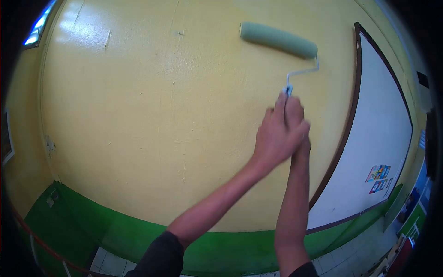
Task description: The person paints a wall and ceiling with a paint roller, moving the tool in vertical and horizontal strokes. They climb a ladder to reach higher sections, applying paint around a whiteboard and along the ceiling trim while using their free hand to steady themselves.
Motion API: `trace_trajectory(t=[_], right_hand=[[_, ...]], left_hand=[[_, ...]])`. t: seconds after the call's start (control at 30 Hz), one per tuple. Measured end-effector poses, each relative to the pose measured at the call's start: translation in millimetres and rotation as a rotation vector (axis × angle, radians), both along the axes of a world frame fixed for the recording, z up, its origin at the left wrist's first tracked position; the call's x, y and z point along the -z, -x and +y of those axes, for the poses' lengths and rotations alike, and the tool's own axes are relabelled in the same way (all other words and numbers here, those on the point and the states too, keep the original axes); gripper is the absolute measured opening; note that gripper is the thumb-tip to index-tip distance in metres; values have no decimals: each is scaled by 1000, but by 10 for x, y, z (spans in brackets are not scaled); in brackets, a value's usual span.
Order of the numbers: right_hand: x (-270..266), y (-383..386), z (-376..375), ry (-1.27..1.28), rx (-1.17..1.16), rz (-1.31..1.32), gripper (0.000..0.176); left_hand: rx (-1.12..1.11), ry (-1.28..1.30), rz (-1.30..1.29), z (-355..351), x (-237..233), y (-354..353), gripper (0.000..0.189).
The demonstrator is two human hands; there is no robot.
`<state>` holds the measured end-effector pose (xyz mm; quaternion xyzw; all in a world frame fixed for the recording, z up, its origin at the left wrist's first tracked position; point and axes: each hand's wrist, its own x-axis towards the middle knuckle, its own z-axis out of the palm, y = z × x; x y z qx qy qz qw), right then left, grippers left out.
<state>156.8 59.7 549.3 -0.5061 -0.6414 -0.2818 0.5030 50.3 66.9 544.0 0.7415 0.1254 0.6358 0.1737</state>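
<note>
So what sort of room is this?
Probably a classroom: a framed whiteboard with small pictures on a yellow wall, green band below; left hand and right hand hold a roller.

Most of roller handle (288,90) buried in your grip, right hand (296,112) largely behind left hand (276,135), stickers (379,178) on whiteboard (374,115) too small to read, left sleeve (159,259) cut by bottom edge.

Single view: head-worn camera, facing yellow wall (138,115) nearly square-on, close up. Wide fisheye, dark rim round frame, straight lines bowed. Green base band (92,226) along bottom, whiteboard (378,138) at right edge, paint roller (278,40) near top.
</note>
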Motion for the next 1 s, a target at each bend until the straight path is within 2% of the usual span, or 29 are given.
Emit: trace_trajectory(t=[0.03, 0.07, 0.1, 0.13, 0.17, 0.27, 0.3, 0.37, 0.5, 0.57, 0.63, 0.67, 0.73, 0.77, 0.8, 0.87, 0.93, 1.0], right_hand=[[-449, 200, -111, 250, 191, 127, 23], [-646, 161, -74, 156, 213, 2, 22], [-887, -65, 226, -204, 118, -220, 28], [-1157, -128, 272, -214, 330, -468, 27], [-1161, -339, 442, -218, 327, -464, 27], [-2903, -914, 1542, -313, -31, -515, 29], [-2978, -1214, 1829, -340, -149, -523, 30], [-2850, -1298, 1847, -292, -143, -432, 29], [-2693, -1276, 1777, -136, -122, -160, 28], [-2512, -1219, 1752, -41, -109, -29, 28], [-2308, -1053, 1615, 44, -93, 101, 27], [-1729, -924, 1525, 88, -83, 168, 27], [-900, -496, 1180, 178, -65, 298, 27], [-561, -307, 1022, 223, -56, 359, 27], [-218, -130, 846, 266, -48, 418, 27], [639, 186, 351, 344, -33, 526, 27], [1184, 432, 45, 421, -12, 643, 27], [1725, 650, -270, 513, 18, 772, 27]], left_hand=[[-17, -33, -37, 48, -236, -21, 91], [34, -36, -86, 98, -475, -36, 87], [84, -39, -131, 148, -697, -33, 83], [163, -13, -115, 147, -920, 22, 77], [242, 12, -99, 126, -1146, 81, 71], [231, -62, -105, 247, -1745, 111, 58], [236, -114, -107, 331, -1907, 86, 57], [341, 19, -74, 242, -2075, 250, 56], [365, 13, 50, 191, -2103, 372, 43], [301, -63, -21, 227, -1821, 344, 56], [228, -145, -108, 503, -1460, 137, 57], [280, -79, -84, 351, -1143, 229, 57], [175, -121, -111, 377, -518, 163, 80], [50, -174, -68, 366, -180, 173, 90], [55, -123, 4, 294, 171, 199, 94], [94, -58, 48, 128, 818, 274, 95], [179, 78, 104, -81, 1360, 388, 96], [214, 105, 98, -213, 1900, 461, 95]])
